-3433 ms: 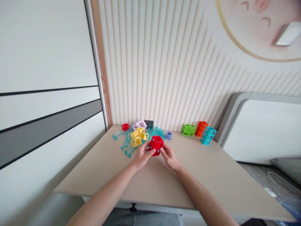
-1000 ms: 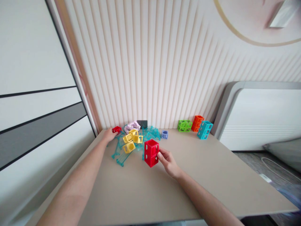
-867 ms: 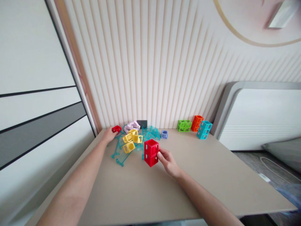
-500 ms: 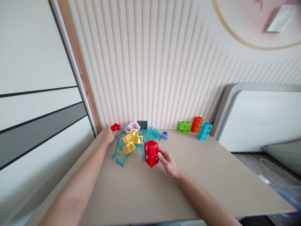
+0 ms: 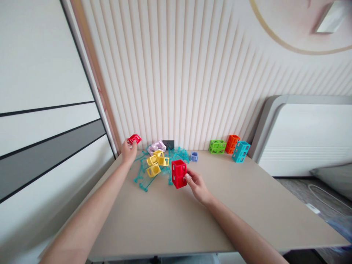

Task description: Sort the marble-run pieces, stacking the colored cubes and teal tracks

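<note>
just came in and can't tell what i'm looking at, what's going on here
A person is handling red toy blocks at a table by a ribbed wall. The right hand grips an upright stack of two red blocks; the left hand holds a single red block raised at the far left. Between them lie yellow blocks among teal pieces. Green, orange and blue stacks stand at the right.

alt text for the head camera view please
The right hand holds two stacked red cube frames while the left hand grips another red cube frame. Yellow cube frames lie among teal plastic pieces on a table, with green, orange and turquoise blocks farther right.
</note>
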A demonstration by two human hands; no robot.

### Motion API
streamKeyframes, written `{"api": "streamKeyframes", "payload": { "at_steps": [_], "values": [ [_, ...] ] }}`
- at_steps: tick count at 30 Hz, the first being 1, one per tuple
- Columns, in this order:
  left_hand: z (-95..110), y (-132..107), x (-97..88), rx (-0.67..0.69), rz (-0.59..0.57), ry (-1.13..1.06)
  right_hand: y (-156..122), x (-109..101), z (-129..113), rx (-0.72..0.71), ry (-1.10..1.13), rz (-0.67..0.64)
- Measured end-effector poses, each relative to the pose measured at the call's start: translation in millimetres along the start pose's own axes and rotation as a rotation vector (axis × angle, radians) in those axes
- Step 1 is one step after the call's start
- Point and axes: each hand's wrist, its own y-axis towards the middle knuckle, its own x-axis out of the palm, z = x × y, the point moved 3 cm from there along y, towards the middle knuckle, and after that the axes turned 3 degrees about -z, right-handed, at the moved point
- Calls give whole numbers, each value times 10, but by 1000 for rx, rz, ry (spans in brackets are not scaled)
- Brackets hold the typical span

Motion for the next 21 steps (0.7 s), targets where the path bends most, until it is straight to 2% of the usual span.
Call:
{"api": "streamKeyframes", "payload": {
  "at_steps": [3, 4, 6, 8, 12, 16, 21],
  "values": [
    [224, -222, -23, 45, 8, -150, 13, -20, 21, -9, 42, 53],
    [304, -323, -31, 69, -7, -213, 17, -29, 24, -14, 54, 75],
    [458, -544, -54, 105, -85, -479, 27, -47, 26, -22, 70, 119],
    [606, -758, -111, 157, -118, -555, 40, -69, 31, -25, 85, 166],
    [882, -1113, -247, 371, -69, -378, 74, -113, 78, 7, 132, 241],
    [1060, -1401, -236, 587, -10, -255, 104, -160, 114, -7, 173, 284],
    [1049, -1628, -57, 627, -13, -266, 113, -227, 81, -12, 209, 360]
  ]
}}
